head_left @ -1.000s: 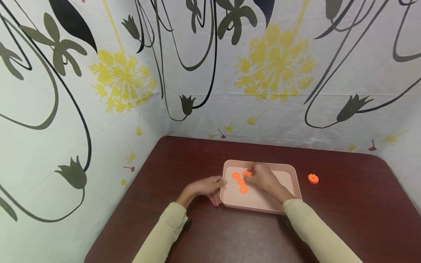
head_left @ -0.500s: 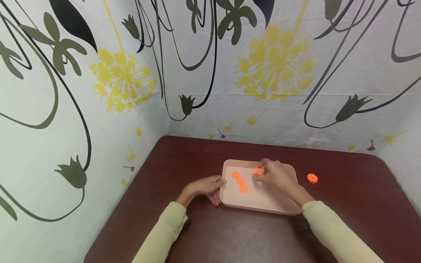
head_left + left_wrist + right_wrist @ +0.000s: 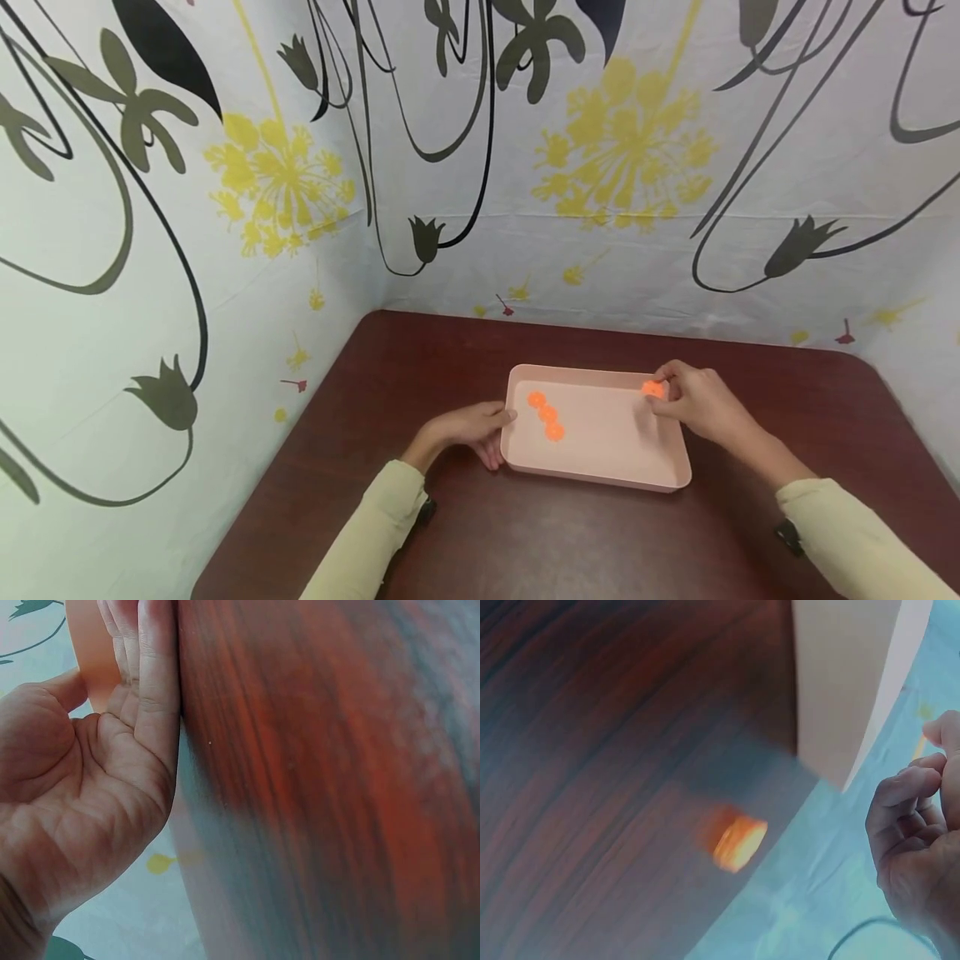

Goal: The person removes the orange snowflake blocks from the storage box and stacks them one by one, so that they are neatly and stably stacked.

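My left hand (image 3: 472,425) holds the left end of a shallow pink tray (image 3: 600,475), thumb over the rim. In the left wrist view, its fingers (image 3: 156,682) lie along the outside of the tray wall (image 3: 91,645). Inside the tray at the left, several small orange notched discs (image 3: 548,413) form a touching diagonal row. My right hand (image 3: 705,404) pinches another orange notched disc (image 3: 652,389) between thumb and fingertips, over the tray's far right corner. In the right wrist view, a thick orange piece (image 3: 740,844), like stacked discs, lies on the table.
The dark red-brown wooden table (image 3: 600,542) has rounded far corners. Pale cloth walls (image 3: 480,192) printed with flowers stand close behind it and along its left. The thick orange piece beside the tray is hidden behind the right hand in the head view.
My right hand has moved right from beside the row of discs to the tray's far right corner, carrying one orange disc. The left hand and the tray have stayed in place.
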Motion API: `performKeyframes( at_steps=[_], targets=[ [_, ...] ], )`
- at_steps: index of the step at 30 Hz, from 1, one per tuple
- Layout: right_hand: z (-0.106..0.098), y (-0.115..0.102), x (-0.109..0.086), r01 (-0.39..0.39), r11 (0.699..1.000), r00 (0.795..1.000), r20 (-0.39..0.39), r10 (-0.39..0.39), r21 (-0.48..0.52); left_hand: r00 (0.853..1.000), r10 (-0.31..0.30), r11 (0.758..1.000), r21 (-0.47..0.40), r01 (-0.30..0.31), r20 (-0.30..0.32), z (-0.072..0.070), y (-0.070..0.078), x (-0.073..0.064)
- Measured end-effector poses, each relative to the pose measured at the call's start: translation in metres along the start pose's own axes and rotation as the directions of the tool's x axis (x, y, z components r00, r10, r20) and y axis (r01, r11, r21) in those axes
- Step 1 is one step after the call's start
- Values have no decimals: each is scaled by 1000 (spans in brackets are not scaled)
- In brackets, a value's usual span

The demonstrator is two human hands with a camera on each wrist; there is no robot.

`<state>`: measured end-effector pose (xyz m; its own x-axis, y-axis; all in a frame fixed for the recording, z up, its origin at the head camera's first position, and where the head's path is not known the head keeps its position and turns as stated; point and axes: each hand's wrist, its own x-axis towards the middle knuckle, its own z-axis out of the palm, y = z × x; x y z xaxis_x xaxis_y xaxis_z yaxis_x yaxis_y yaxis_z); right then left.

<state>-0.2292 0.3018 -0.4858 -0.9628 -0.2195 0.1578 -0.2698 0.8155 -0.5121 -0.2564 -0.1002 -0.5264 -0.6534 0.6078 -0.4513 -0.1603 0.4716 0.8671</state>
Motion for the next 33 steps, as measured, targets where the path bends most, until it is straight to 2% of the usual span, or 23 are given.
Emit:
performKeyframes(
  at_steps=[7, 17, 23, 33],
  targets=[
    [-22, 32, -12, -81, 996, 997, 8, 81, -40, 1000, -1, 1000, 6, 1, 0, -1, 2, -1],
    [-28, 77, -20, -171, 983, 984, 42, 174, -70, 1000, -3, 1000, 2, 3, -1, 1, 0, -1],
    [-27, 89, -23, -194, 978, 979, 49, 198, -71, 1000, -7, 1000, 3, 7, -6, 2, -1, 0],
    [-20, 94, -24, -222, 974, 969, 98, 226, -48, 1000, -8, 1000, 1, 8, -8, 2, 0, -1]
  ],
)
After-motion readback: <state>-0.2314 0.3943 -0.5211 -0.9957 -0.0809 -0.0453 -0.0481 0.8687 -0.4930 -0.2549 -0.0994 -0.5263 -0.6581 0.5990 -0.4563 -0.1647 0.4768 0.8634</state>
